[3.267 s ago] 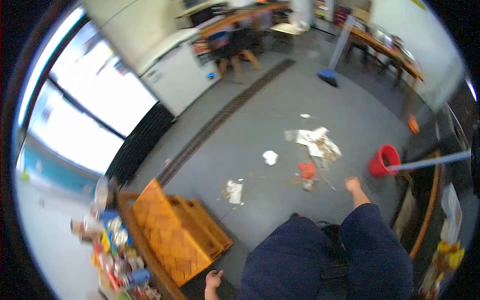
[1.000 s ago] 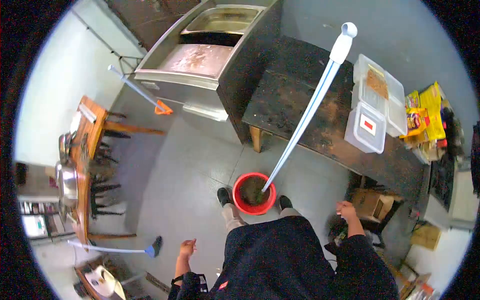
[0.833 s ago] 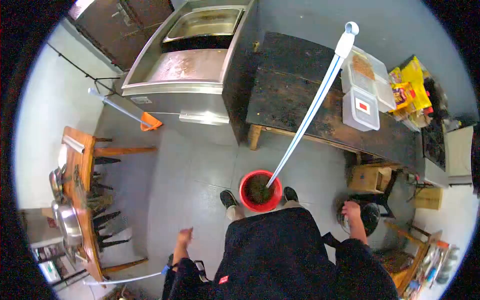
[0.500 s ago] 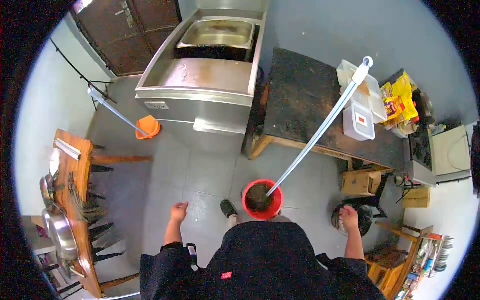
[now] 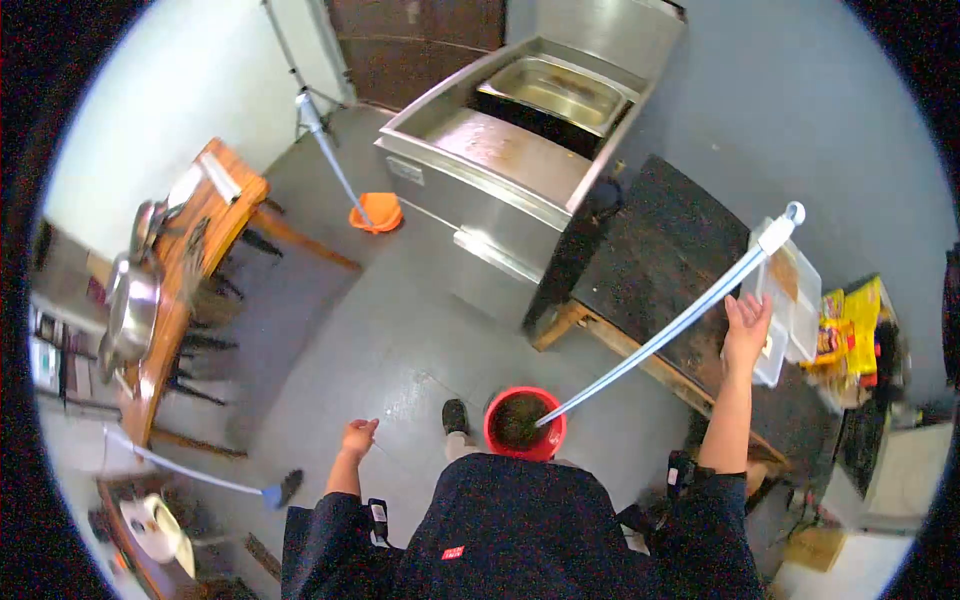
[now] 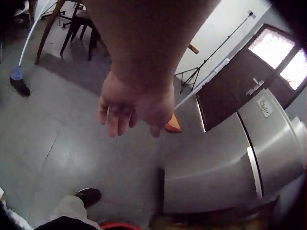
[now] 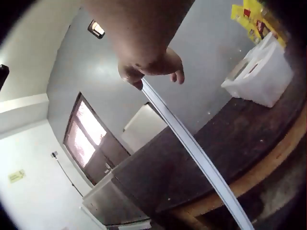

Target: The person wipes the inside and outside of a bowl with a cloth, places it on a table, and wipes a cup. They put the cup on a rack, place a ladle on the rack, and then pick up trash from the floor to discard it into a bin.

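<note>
A long white-and-blue pole (image 5: 660, 340) leans out of a red bucket (image 5: 559, 440) standing between the person's feet. Dark greenish-brown stuff fills the bucket and hides the pole's lower end. The right hand (image 5: 748, 332) is raised, fingers spread, just below the pole's upper part in the head view. In the right wrist view that hand (image 7: 152, 69) overlaps the top of the pole (image 7: 199, 155), its thumb and fingers apart. Hanging at the left side, the left hand (image 5: 358, 437) has loosely bent fingers and nothing in it, as the left wrist view of this hand (image 6: 136, 103) also shows.
A dark wooden table (image 5: 650, 250) with clear plastic boxes (image 5: 800, 300) and yellow packets (image 5: 850, 325) stands right. Ahead is a steel counter (image 5: 480, 220); an orange dustpan (image 5: 378, 212) lies beside it. A blue broom (image 5: 280, 494) and wooden table (image 5: 190, 250) are left.
The view has turned from the littered floor to the bucket. In the last half second the right hand has risen from the person's side toward the pole; the left hand stays low.
</note>
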The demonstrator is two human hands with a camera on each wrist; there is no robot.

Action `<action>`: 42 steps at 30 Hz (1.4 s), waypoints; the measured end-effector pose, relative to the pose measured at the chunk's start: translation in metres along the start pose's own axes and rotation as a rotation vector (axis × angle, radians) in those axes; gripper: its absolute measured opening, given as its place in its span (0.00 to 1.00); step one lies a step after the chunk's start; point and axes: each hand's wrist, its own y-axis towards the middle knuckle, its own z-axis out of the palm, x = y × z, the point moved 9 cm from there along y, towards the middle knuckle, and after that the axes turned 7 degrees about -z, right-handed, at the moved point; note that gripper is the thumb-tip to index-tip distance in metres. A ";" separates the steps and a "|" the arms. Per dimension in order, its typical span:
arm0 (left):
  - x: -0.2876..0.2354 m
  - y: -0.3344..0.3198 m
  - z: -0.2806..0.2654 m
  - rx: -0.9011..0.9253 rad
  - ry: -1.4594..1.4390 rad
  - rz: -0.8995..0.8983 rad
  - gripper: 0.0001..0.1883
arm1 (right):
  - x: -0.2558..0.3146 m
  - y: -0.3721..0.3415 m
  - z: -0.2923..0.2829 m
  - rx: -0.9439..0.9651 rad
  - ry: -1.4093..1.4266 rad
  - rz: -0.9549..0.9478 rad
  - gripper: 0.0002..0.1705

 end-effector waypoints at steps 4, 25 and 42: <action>-0.038 -0.100 0.018 -0.105 -0.148 -0.215 0.27 | -0.034 0.019 0.049 0.312 0.249 0.201 0.31; -0.260 -0.158 0.075 0.011 -0.632 0.529 0.06 | 0.043 -0.267 0.231 1.261 0.306 0.037 0.28; -0.398 -0.211 0.218 0.759 0.303 0.848 0.31 | -0.065 -0.197 0.127 0.786 -0.049 0.252 0.09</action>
